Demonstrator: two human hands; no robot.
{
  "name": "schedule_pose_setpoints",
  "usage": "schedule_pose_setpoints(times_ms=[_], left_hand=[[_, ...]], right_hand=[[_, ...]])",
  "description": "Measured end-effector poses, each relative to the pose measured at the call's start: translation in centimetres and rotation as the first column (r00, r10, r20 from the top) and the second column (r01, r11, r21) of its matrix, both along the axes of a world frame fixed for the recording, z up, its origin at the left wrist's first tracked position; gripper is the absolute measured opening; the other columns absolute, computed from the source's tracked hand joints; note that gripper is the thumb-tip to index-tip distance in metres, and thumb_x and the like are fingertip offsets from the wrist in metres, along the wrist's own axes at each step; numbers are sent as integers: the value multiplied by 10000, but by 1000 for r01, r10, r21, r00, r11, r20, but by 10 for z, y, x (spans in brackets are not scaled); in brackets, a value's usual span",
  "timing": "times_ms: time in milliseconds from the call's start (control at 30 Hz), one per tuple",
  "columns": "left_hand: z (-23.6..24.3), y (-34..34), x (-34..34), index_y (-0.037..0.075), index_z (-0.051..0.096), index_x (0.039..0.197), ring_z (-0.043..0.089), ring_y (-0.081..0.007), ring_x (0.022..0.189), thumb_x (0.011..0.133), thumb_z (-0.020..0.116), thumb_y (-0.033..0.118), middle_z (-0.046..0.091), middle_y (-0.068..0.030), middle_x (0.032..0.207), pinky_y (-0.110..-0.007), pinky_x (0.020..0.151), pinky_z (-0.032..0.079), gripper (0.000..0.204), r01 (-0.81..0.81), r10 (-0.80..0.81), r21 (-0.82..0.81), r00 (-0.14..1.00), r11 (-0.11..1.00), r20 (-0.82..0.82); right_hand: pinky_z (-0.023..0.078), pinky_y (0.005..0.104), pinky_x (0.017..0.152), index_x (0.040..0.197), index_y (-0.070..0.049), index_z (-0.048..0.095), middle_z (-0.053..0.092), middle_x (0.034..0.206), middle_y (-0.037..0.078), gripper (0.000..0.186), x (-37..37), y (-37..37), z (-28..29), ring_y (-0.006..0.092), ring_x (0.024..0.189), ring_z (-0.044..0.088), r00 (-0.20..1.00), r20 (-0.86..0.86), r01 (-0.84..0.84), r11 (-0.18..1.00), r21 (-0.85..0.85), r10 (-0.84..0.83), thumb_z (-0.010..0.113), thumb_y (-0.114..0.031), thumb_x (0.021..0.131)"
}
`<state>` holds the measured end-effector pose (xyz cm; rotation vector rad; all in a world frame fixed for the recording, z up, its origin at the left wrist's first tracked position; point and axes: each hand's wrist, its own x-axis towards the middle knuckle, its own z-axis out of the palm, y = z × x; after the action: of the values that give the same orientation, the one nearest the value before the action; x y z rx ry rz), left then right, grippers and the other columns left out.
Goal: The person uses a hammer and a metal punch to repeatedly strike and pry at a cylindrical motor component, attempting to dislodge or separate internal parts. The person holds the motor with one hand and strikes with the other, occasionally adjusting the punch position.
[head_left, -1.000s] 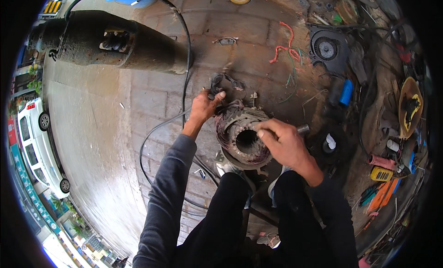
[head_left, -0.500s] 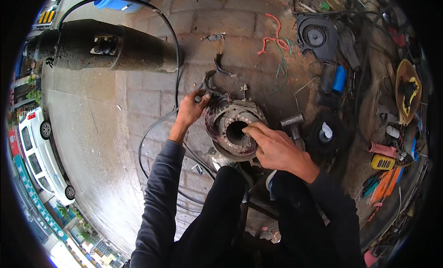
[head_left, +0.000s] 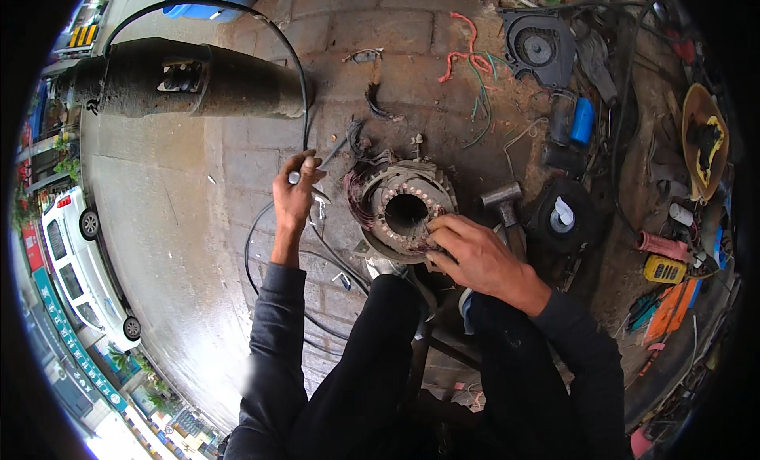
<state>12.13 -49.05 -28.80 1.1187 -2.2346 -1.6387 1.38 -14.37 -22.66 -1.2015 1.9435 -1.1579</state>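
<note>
A round motor stator [head_left: 409,173] stands on the paving between my feet. Cut copper ends ring its open bore, and loose dark red wires hang at its left side. My right hand [head_left: 479,254] is closed at the right of the bore, its thumb and fingertips bent against the stator's rim; whether they pinch a wire there is hidden. To the left of the stator and apart from it, my left hand [head_left: 294,192] is closed around a slim metal rod [head_left: 335,150] with a pale round end. Beyond the stator lie dark bent bundles of cut winding [head_left: 358,139].
A hammer [head_left: 502,195] lies right of the stator, near a black fan housing [head_left: 541,47] and a blue cylinder [head_left: 583,121]. At the far left lies a large dark metal casing [head_left: 237,84]. A black cable [head_left: 304,104] loops across the paving. Assorted tools crowd the right side.
My left hand has moved left and slightly nearer, away from the winding bundles, taking the rod along. My right hand has shifted slightly down and right along the stator's rim.
</note>
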Motion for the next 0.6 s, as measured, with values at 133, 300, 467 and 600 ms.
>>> schedule_pose_setpoints(times_ms=[133, 300, 467, 600], left_hand=[[38, 3, 14, -42, 671, 1260, 722, -203, 904, 1051, 655, 313, 732, -150, 1064, -316, 810, 556, 413, -117, 114, -33, 991, 993, -72], [112, 28, 39, -36, 669, 1060, 610, -147, 712, 1091, 579, 261, 654, -86, 843, -294, 686, 513, 312, -263, 232, -177, 957, 949, -175], [162, 75, 46, 55, 536, 915, 352, -96, 514, 1123, 473, 374, 353, 33, 615, -292, 528, 339, 386, -56, 125, 173, 899, 983, -420], [147, 105, 15, 70, 522, 892, 390, -101, 534, 1095, 540, 365, 428, 17, 664, -279, 520, 342, 359, -2, 209, 464, 895, 886, -395]], right_hand=[[561, 426, 872, 1022, 20, 665, 646, 1137, 157, 210, 1, -1, -6, 361, 1026, 663, 999, -26, 33, 997, -68, -35, 765, -64, 857], [561, 424, 850, 1000, 22, 660, 654, 1090, 156, 170, 2, -5, -11, 362, 977, 670, 996, 31, 90, 995, -41, -88, 740, -50, 868], [547, 443, 801, 1006, 12, 627, 623, 1061, 150, 194, 2, -10, -7, 378, 940, 663, 995, 13, 97, 995, -38, -97, 732, -54, 857], [555, 438, 809, 1081, 14, 648, 637, 1117, 154, 254, -3, -12, -2, 368, 969, 672, 994, 53, 101, 995, -5, -101, 727, -55, 849]])
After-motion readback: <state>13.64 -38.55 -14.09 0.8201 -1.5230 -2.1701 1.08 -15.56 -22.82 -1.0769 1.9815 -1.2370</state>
